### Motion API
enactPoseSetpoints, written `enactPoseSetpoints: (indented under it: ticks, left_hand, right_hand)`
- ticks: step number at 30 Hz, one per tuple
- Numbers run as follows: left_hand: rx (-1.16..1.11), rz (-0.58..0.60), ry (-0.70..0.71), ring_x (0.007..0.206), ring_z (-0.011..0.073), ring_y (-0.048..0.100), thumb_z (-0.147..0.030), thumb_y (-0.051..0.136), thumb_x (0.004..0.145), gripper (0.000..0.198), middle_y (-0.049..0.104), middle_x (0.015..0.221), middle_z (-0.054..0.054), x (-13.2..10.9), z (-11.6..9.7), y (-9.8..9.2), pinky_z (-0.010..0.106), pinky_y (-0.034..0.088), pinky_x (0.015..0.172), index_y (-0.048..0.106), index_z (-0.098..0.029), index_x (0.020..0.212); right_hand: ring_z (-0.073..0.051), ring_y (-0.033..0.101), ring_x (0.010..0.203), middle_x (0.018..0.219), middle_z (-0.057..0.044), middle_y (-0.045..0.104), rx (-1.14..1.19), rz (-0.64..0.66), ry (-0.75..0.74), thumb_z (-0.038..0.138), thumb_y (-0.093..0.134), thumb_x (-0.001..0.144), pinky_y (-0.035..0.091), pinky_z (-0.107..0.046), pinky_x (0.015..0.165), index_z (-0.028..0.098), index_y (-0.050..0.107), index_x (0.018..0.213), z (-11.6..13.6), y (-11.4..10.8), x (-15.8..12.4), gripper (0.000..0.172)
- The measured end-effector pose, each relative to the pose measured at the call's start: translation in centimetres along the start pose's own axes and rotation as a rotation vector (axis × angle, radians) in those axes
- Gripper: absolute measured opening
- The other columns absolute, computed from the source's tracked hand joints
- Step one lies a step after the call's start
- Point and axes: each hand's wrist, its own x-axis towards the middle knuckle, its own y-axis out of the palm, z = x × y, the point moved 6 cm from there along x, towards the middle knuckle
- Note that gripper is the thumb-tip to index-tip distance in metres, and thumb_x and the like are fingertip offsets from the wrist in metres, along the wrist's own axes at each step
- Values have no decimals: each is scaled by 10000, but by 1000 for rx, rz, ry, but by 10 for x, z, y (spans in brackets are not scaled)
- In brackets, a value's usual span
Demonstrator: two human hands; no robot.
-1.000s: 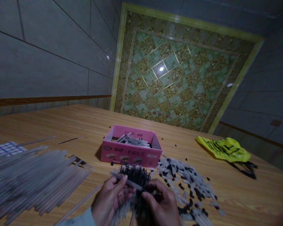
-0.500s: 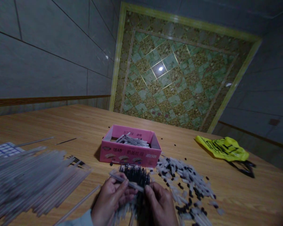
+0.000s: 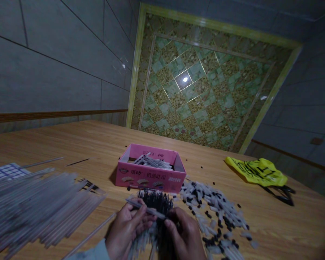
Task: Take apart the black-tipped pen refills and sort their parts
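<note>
A slim, translucent pen (image 3: 147, 209) lies aslant across my fingers, looking darker inside along part of its length. My left hand (image 3: 127, 227) is closed around its left part, thumb pressed on top. At the right end of the pen, my right hand (image 3: 185, 231) is closed in a pinch; its fingertips partly hide that end. Below and just behind my hands lies a dense bundle of black-tipped pen parts (image 3: 157, 200), partly covered by them. A pink box (image 3: 151, 177) beyond it holds several pale, slender pens or tubes.
Many clear tubes (image 3: 43, 209) lie piled at the left beside a checked cloth (image 3: 8, 171). To the right spreads a heap of small clear and black caps (image 3: 216, 206). A yellow bag (image 3: 257, 171) with black straps lies farther right on the wooden table (image 3: 97, 141).
My right hand has shifted slightly at the pen's right end, its fingers more curled. The pen looks darker along its length. My left hand keeps nearly the same hold.
</note>
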Motion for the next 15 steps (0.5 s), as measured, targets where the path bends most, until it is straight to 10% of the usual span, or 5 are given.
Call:
enactPoseSetpoints:
  ticks: [4, 10, 15]
  left_hand:
    - [-3, 11, -2, 607, 143, 669, -268, 717, 684, 347, 719, 695, 60, -2, 2, 2, 220, 520, 568, 430, -184, 860]
    - [14, 56, 24, 603, 146, 668, -285, 711, 690, 347, 726, 717, 66, -3, 1, 3, 229, 519, 567, 427, -190, 865]
    - [32, 51, 42, 611, 157, 673, -267, 711, 691, 346, 726, 714, 74, -3, -2, 3, 235, 525, 567, 429, -185, 873]
  right_hand:
    - [-136, 489, 564, 568, 2, 519, 140, 32, 78, 432, 491, 821, 336, -223, 514, 172, 530, 626, -12, 12, -2, 327]
    - [-50, 303, 277, 349, 83, 379, 906, 50, 595, 630, 584, 649, 200, -171, 301, 207, 392, 524, -31, 50, -9, 481]
    - [-50, 296, 266, 341, 78, 390, 837, 157, 566, 668, 499, 708, 199, -169, 287, 197, 423, 545, -26, 50, -7, 504]
